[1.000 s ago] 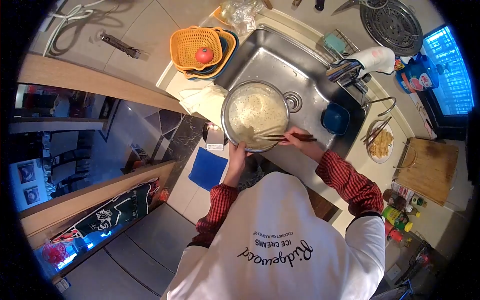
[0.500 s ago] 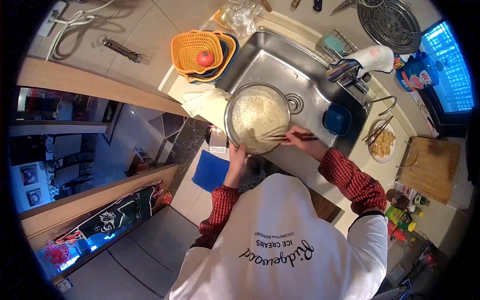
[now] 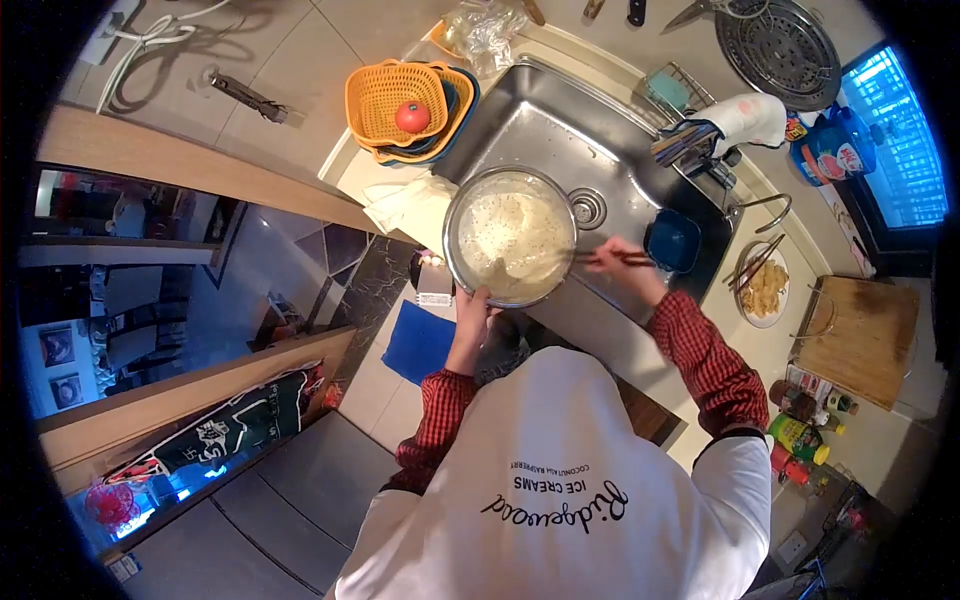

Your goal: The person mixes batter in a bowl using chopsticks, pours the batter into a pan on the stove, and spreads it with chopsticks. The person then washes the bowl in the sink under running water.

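Note:
A round metal bowl [image 3: 453, 262] of pale, speckled batter [image 3: 512, 232] is held over the near left edge of the sink. My left hand [image 3: 473, 312] grips its near rim, thumb on top and the other fingers hidden beneath. To the right of the bowl, my right hand [image 3: 618, 258] is closed around brown chopsticks [image 3: 638, 259], slightly smeared by motion. Their tips reach over the bowl's right rim toward the batter, where blur hides the exact ends.
The steel sink [image 3: 540, 130] lies beyond the bowl, with a dark blue container [image 3: 674, 240] inside. Yellow baskets [image 3: 380, 100] with a tomato [image 3: 412, 117] stand at its left. On the right are a plate of food [image 3: 766, 290], a cutting board [image 3: 862, 335] and several bottles [image 3: 800, 437].
My right hand has moved up and slightly right with the chopsticks, from the bowl's lower right to its right side. The bowl has shifted slightly left.

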Motion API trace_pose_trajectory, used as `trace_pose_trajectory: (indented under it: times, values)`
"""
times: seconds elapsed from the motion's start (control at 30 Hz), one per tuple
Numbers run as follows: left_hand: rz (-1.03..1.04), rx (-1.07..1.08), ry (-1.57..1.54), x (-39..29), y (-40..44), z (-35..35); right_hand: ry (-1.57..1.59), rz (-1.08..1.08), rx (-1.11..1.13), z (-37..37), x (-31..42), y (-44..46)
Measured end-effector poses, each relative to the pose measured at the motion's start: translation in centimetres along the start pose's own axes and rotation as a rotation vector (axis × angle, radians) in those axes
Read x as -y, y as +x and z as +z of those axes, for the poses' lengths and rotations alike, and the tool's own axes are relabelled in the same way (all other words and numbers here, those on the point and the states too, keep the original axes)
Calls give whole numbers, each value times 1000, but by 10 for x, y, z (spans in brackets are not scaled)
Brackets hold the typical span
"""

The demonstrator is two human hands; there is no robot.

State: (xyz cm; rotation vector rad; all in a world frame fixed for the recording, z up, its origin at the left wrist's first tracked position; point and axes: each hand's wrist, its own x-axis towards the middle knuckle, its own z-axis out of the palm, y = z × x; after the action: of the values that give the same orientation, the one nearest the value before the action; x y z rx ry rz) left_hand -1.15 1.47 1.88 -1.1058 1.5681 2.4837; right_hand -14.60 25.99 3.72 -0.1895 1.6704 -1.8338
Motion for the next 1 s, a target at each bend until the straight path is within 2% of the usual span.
trace_pose_trajectory:
  times: [0.07, 0.13, 0.2, 0.27, 0.3, 0.33, 0.4, 0.43, 0.47, 0.53, 0.6, 0.67, 0.7, 0.8, 0.87, 0.9, 1.0]
  values:
    - [30, 84, 52, 13, 11, -10, -108, 30, -54, -3, 18, 3]
    - [54, 83, 36, -1, 1, 2, -453, -108, -116, 19, 44, 2]
    - [81, 74, 17, -5, 0, 7, -459, -125, -122, 29, 42, -4]
    - [133, 76, 69, 2, 3, 3, 116, -60, 78, 34, 30, -11]
    - [131, 71, 67, 2, 2, 2, 65, 108, 184, 34, 38, -15]
    - [86, 59, 38, 0, 1, 3, 62, 111, 186, 26, 28, -14]
    - [46, 46, -4, -5, -3, 7, -163, -19, 51, 4, 13, -7]
    - [9, 31, 14, -11, -6, 10, -215, 4, -31, -6, 16, -2]
    - [-29, 14, 30, -13, -9, 11, -227, 3, -20, -8, 16, 1]
    - [2, 17, 6, -3, -2, 8, -311, -135, -117, 2, 23, 3]
    - [30, 17, -19, 3, 1, 7, -273, -142, -129, 19, 29, -3]
    - [-1, 21, -7, 3, -1, 7, -7, -44, -54, 13, 22, -5]
    - [-1, 13, -23, 1, -4, 7, -19, -38, -43, 7, 17, -6]
    - [59, 7, -29, 1, -5, 10, 9, 65, 20, -15, 17, -9]
    - [189, 24, 39, 13, 5, 8, -106, -57, -83, -22, 27, -1]
    - [205, 79, 16, 14, 8, 8, -189, -72, -132, -20, 31, 6]
    - [232, 48, 43, 14, 7, 10, -388, -88, -151, -11, 46, 17]
